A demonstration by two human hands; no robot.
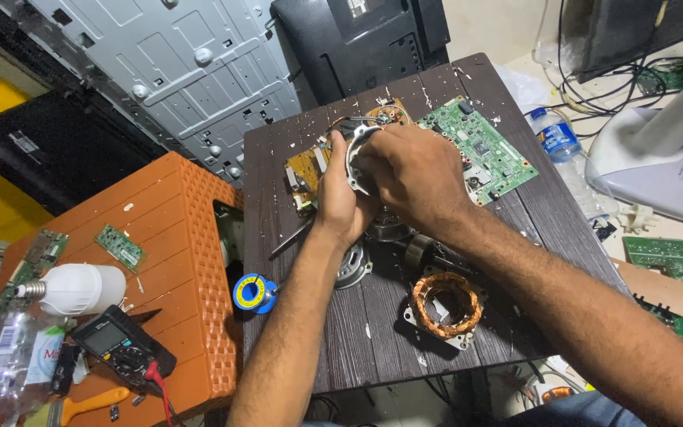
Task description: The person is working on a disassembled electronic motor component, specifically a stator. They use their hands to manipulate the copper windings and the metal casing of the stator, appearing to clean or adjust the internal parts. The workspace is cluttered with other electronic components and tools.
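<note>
We note the left hand (340,198) and right hand (414,175) both clasped around a round metal motor housing (355,158), apparently steadying it, just beside the green circuit board (480,146).

Two hands, left hand (340,202) and right hand (413,170), meet at the counter's (357,332) twelve o'clock. One copper stator (446,304) at five o'clock. One solder spool (253,292), one bulb (77,289), one multimeter (124,346) toward nine o'clock. Two plastic bottles: (559,142), (17,360).

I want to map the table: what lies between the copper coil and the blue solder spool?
Head view: a round grey metal motor cover lies between copper coil and solder spool.
</note>
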